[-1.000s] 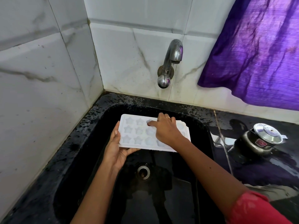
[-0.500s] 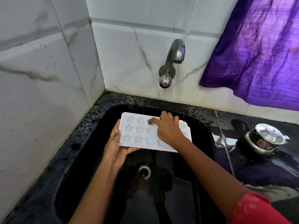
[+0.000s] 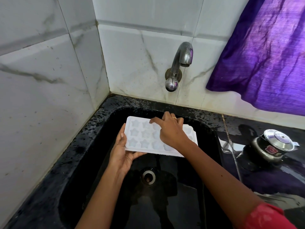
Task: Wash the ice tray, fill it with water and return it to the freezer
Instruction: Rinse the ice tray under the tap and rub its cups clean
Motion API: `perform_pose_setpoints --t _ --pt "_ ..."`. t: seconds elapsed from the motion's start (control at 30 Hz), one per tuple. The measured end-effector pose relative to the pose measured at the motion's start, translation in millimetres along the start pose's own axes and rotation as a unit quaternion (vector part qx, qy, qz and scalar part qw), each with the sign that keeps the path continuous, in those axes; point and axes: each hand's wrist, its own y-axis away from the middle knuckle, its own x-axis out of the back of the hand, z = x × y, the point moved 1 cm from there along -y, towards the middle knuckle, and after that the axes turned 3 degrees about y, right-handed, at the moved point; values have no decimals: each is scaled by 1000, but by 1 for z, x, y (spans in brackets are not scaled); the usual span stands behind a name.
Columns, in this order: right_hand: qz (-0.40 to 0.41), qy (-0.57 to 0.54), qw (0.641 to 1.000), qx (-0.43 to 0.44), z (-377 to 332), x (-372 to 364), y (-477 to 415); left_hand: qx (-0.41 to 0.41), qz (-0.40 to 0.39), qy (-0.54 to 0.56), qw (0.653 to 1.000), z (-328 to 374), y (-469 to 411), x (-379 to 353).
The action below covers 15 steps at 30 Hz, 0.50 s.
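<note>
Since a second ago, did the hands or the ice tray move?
Barely. The right hand slid its forefinger a little toward the far edge of the white plastic star-mould ice tray. The left hand kept its hold on the tray's left end over the black sink. Nothing let go.

Soft daylight comes from the upper right, glowing through the purple curtain (image 3: 264, 60) and lighting the white tiles (image 3: 132, 63) evenly. The black sink (image 3: 208, 134) is dark and glossy, mirroring a dim silhouette around its drain (image 3: 148, 176). The pale ice tray (image 3: 140, 134) looks slightly washed out. The tap (image 3: 179, 63) carries purple glints. Tile lines bow toward the left edge; focus is sharp.
</note>
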Motion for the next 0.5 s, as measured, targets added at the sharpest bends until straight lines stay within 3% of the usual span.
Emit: perform_pose_setpoints --t 0.17,0.5 --pt "-61 11 998 12 -10 -3 -7 1 -3 11 1000 -3 0 -1" --pt "-33 46 998 6 -10 -7 -9 -2 -7 16 1000 -4 2 -3"
